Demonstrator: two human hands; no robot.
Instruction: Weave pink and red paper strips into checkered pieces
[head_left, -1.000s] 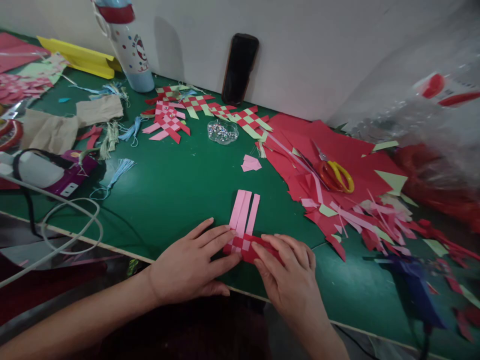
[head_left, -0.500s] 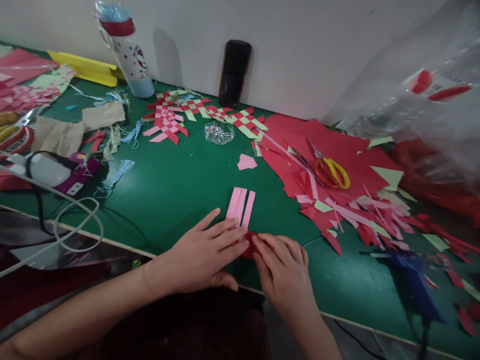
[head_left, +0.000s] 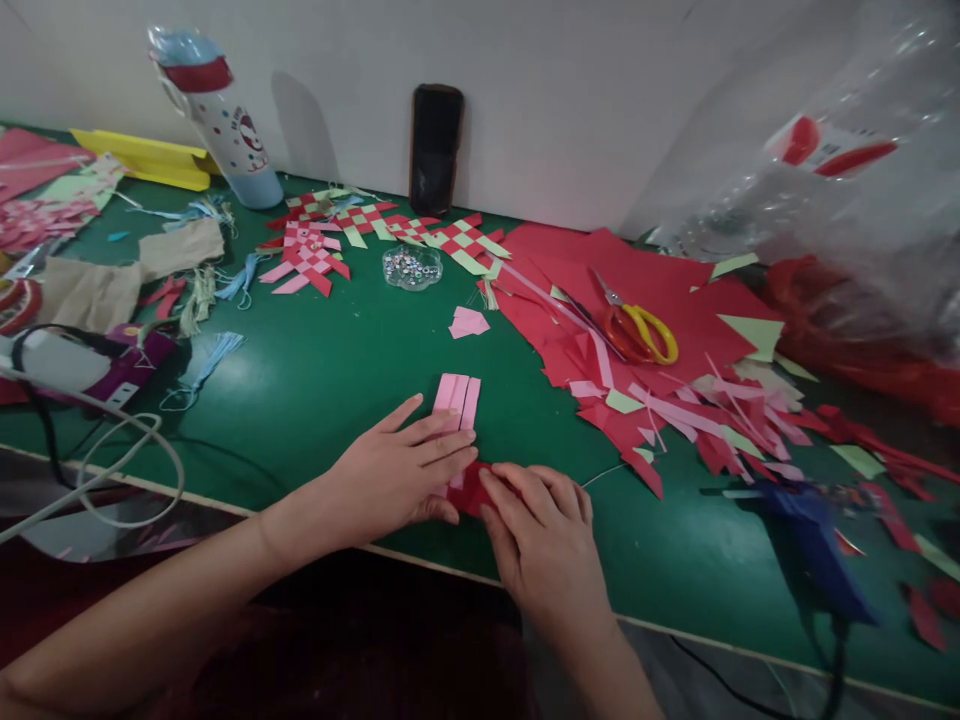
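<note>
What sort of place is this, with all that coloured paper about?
Most likely a craft workspace, though whether it is in a home or a workshop I can't tell. Woven paper pieces lie toward the wall, scissors rest on red paper, and a dish of beads sits nearby.

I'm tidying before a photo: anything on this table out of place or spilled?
Yes: the paper scraps on the right look untidy, strewn at all angles, some near the blue tool. The beads sit in their clear dish.
</note>
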